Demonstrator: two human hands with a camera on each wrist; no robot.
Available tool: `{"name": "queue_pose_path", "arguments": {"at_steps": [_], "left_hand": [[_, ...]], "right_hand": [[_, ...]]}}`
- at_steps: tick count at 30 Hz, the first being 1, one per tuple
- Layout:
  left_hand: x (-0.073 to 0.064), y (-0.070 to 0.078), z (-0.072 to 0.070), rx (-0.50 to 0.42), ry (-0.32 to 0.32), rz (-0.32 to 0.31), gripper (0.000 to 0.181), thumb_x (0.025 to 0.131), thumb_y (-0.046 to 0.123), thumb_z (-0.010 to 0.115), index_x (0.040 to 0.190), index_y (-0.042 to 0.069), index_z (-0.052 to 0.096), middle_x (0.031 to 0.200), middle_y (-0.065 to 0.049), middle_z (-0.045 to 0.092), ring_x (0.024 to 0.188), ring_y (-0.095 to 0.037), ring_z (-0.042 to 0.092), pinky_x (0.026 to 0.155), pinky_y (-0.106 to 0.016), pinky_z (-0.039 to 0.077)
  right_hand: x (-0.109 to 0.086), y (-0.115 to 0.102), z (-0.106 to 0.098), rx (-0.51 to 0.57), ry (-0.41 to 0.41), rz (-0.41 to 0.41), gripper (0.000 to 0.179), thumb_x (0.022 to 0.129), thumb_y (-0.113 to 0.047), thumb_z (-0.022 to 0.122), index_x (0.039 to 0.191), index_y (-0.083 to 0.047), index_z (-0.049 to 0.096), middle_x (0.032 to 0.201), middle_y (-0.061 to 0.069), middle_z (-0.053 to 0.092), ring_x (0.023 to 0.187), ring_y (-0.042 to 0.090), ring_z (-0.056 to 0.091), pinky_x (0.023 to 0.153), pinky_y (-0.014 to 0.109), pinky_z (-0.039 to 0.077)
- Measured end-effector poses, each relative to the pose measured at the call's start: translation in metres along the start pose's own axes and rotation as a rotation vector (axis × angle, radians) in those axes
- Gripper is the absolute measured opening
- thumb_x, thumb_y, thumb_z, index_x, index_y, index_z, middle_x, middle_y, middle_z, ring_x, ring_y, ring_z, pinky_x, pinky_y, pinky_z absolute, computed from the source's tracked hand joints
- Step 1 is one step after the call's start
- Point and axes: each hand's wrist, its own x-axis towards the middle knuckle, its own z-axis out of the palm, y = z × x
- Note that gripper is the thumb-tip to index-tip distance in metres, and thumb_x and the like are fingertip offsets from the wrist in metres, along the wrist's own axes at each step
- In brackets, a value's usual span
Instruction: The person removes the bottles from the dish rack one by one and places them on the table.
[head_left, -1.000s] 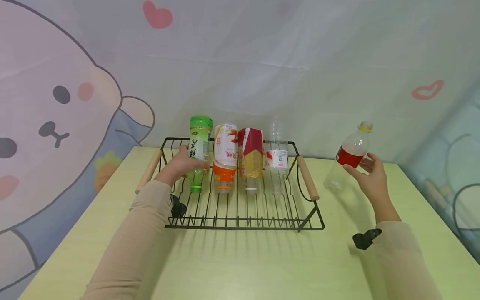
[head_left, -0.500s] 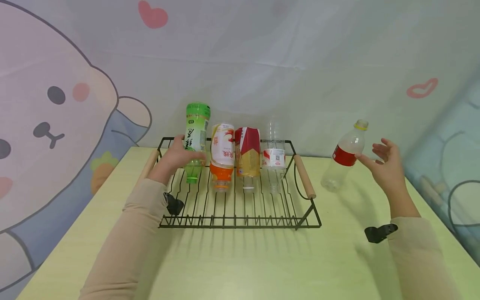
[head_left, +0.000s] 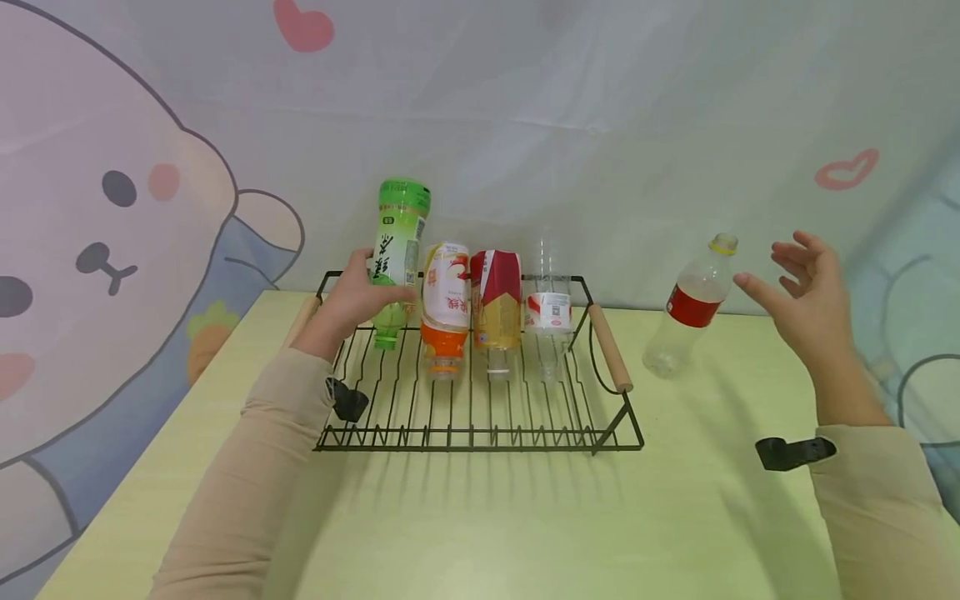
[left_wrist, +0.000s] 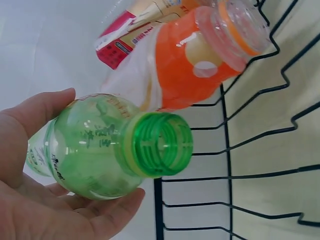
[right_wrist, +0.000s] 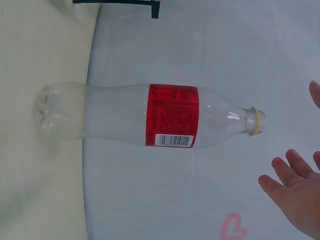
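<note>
Left hand [head_left: 356, 296] gripping translucent green plastic bottle [head_left: 402, 229], Right hand [head_left: 813, 304] empty and wide

Left arm, beige sleeve [head_left: 247, 467], reaches forward from lower left. Thumb on one side, fingers wrapped round the other. Green bottle upside down, slightly tilted, neck over black wire rack with wooden handles [head_left: 611, 348]; contact with wires: can't tell. Just beside it, neck down in rack: orange-and-white bottle [head_left: 446, 300], then red-and-gold-labelled bottle [head_left: 497, 300], then clear white-and-red-labelled bottle [head_left: 549, 312].

Right arm angled in from lower right. Thumb points left, fingers raised, spread, lightly bent; near but apart from clear red-labelled plastic bottle [head_left: 693, 308], upright on pale yellow-green table [head_left: 510, 525], right of rack.
</note>
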Motion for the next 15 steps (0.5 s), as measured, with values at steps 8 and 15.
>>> {"name": "queue_pose_path", "arguments": {"at_steps": [8, 15], "left_hand": [[-0.008, 0.02, -0.002, 0.049, 0.019, 0.032, 0.092, 0.084, 0.022, 0.072, 0.152, 0.011, 0.011, 0.135, -0.018, 0.046, 0.114, -0.033, 0.049, 0.101, -0.05, 0.041], [-0.023, 0.039, -0.005, 0.147, -0.035, 0.065, 0.092, 0.084, 0.025, 0.073, 0.152, 0.011, 0.013, 0.135, -0.017, 0.045, 0.112, -0.033, 0.051, 0.098, -0.051, 0.043]], "right_hand": [[-0.004, -0.027, -0.001, -0.043, -0.02, -0.077, 0.079, 0.09, -0.026, 0.068, 0.152, -0.02, 0.019, 0.147, 0.009, 0.038, 0.139, 0.015, 0.036, 0.116, 0.033, 0.026], [-0.006, -0.049, 0.001, -0.062, -0.095, -0.119, 0.077, 0.09, -0.024, 0.068, 0.152, -0.02, 0.022, 0.15, 0.005, 0.037, 0.139, 0.015, 0.036, 0.114, 0.022, 0.026]]}}
